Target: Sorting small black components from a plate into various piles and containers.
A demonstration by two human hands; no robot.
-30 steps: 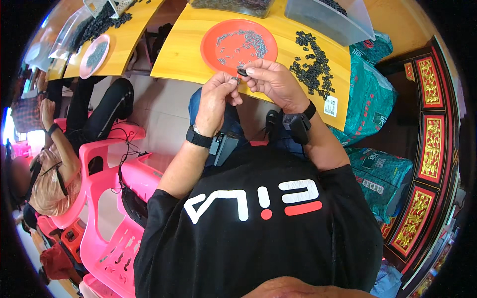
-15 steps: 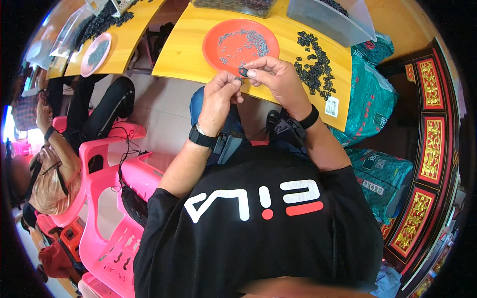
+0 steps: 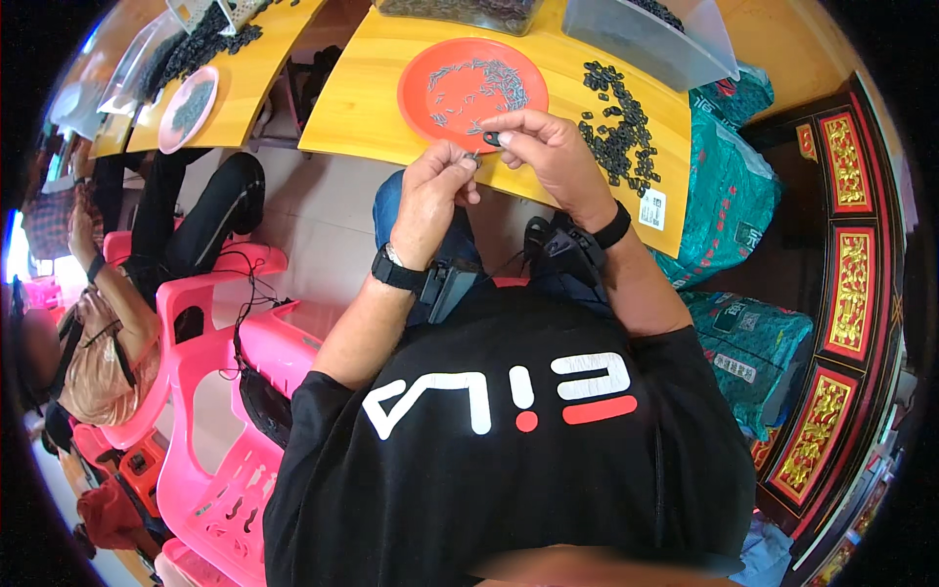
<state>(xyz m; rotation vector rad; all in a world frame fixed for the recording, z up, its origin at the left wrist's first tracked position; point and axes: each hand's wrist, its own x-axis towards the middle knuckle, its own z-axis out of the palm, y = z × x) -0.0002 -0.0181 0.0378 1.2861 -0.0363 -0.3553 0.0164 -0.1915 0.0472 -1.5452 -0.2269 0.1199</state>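
Observation:
Over the table's near edge, my right hand (image 3: 553,161) pinches a small black plastic piece (image 3: 491,138) between thumb and fingers. Just left of it, my left hand (image 3: 435,191) is closed, with a tiny grey metal pin (image 3: 473,156) showing at its fingertips. A narrow gap separates the pin from the black piece. Behind both hands lies a round red plate (image 3: 421,98) with many loose grey metal pins (image 3: 511,83) on it. To the right, many black plastic pieces (image 3: 618,132) are spread over the yellow table (image 3: 367,93).
Clear plastic bins (image 3: 650,44) of black pieces stand at the table's far side. Teal printed bags (image 3: 729,196) are at the right. At the left, a person (image 3: 108,342) sits by another table with a pink plate (image 3: 188,110); a pink chair (image 3: 225,391) is beside me.
My right hand has moved slightly right, drawing the black piece away from my left fingertips. My left hand has hardly moved.

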